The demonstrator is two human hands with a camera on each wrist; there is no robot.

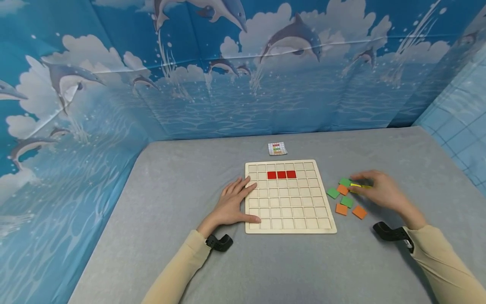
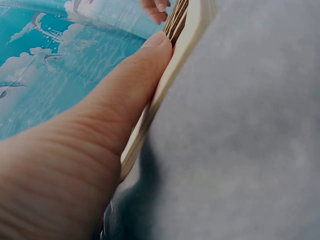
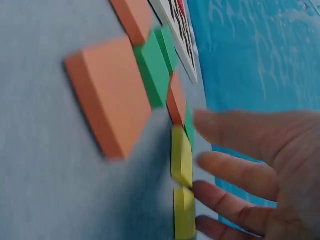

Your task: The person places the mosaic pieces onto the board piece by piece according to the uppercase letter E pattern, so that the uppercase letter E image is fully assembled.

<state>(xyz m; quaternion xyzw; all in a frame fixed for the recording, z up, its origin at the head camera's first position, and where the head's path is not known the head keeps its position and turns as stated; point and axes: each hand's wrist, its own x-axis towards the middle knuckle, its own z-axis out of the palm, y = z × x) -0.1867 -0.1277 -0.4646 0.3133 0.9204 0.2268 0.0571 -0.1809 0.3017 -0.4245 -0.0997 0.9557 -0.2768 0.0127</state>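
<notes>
A square wooden grid board (image 1: pixel 303 212) lies on the table, with three red square tiles (image 1: pixel 281 175) side by side in one upper row. My left hand (image 1: pixel 231 207) rests on its left edge, fingers spread; in the left wrist view the thumb (image 2: pixel 135 75) lies along the near corner. To the right of the board, my right hand (image 1: pixel 381 190) reaches over two yellow tiles (image 3: pixel 181 157), thumb and fingers apart and fingertips right at them. Green tiles (image 1: pixel 346 202) and orange tiles (image 1: pixel 359 212) lie loosely around them, some overlapping.
A small printed card (image 1: pixel 277 148) with a coloured grid pattern lies behind the board. Grey cloth covers the table (image 1: pixel 171 190). A blue curtain (image 1: pixel 228 105) with dolphins hangs along the back and left sides. Each wrist wears a black camera band (image 1: pixel 219 243).
</notes>
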